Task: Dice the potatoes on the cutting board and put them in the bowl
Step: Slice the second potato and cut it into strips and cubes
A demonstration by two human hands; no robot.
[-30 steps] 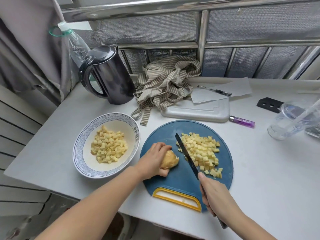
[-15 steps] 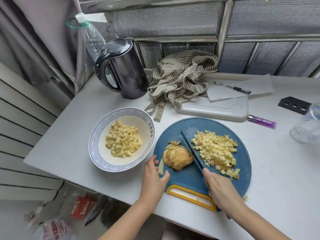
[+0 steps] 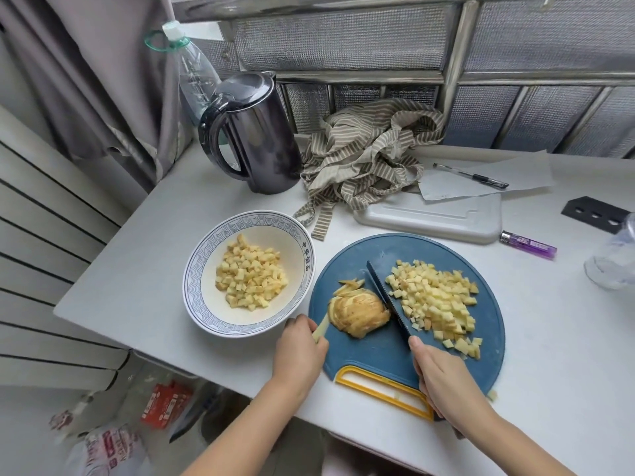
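Pulled back from the potato it was covering a second ago, the left hand point(image 3: 299, 352) is now sitting at the near-left rim of the board, leaving the cut piece bare. Everything is resting on a matte white tabletop point(image 3: 171, 235). At its far left, a glossy dark cylindrical electric kettle point(image 3: 254, 139) is standing beside a crumpled beige-striped cloth point(image 3: 364, 156).

Near centre, a round blue plastic cutting board point(image 3: 378, 352) is lying flat, its yellow slotted handle pointing to the near edge. Just left of it, a wide white ceramic bowl with a blue wave-patterned rim point(image 3: 192, 269) is holding a heap of small pale-yellow potato cubes point(image 3: 251, 273). A larger loose pile of diced potato point(image 3: 436, 297) is spreading over the right half of the blue board. On the left half, a yellow-brown potato half cut into thin slices point(image 3: 357, 314) is fanning out leftward.

Between the two, a dark straight-bladed knife point(image 3: 388, 297) is angling toward the far left, just beside the sliced piece. The right hand point(image 3: 443, 376) is wrapping the handle, fingers curled tight and forefinger stretching along the spine. The left hand's fingers are curling down at a thin pale potato slice point(image 3: 321, 329) on the board's rim. Whether they are pinching it or only touching it, I cannot tell.

A small translucent purple lighter point(image 3: 529, 244) is lying to the far right of the board.
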